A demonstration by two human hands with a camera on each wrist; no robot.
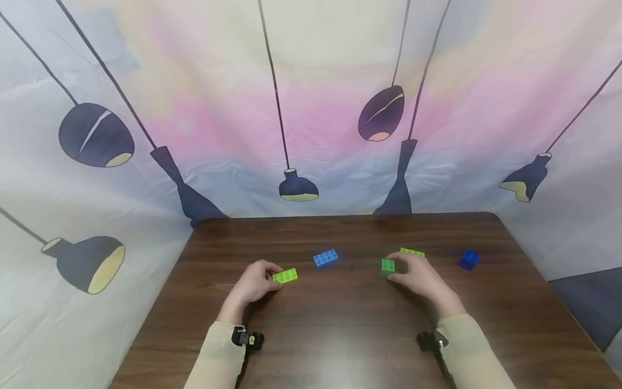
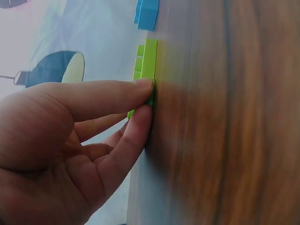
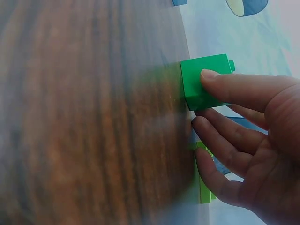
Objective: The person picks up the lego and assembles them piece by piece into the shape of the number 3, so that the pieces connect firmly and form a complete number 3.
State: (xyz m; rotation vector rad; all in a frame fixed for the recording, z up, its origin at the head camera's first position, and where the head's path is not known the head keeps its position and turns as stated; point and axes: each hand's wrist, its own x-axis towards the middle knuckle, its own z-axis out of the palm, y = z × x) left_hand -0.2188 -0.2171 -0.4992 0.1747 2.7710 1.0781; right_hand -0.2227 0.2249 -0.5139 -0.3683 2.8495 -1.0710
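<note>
Lime-green plastic sits at the fingertips of the left hand (image 1: pixel 255 282): from where I stand, thumb and fingers are pinched on the near end of a two-by-four lime toy brick (image 1: pixel 286 276), which lies studs up on the dark wood bench (image 1: pixel 340 319). The right hand (image 1: pixel 419 276) has a taller green two-by-two brick (image 1: pixel 388 265) between thumb and forefinger, its other fingers loosely bent; whether its base quite touches the wood, I can't tell. The hands are well apart. Between them, a little farther back, is a light blue brick (image 1: pixel 325 257). Another lime brick (image 1: pixel 412 252) peeks out behind the right hand, and a dark blue brick (image 1: pixel 468 260) sits off to its right.

I'd call this the gripping step, one brick to each hand, none joined. Any move from here calls for a steady pinch, studs kept level, and right-hand fingers clear of that half-hidden lime brick.
</note>
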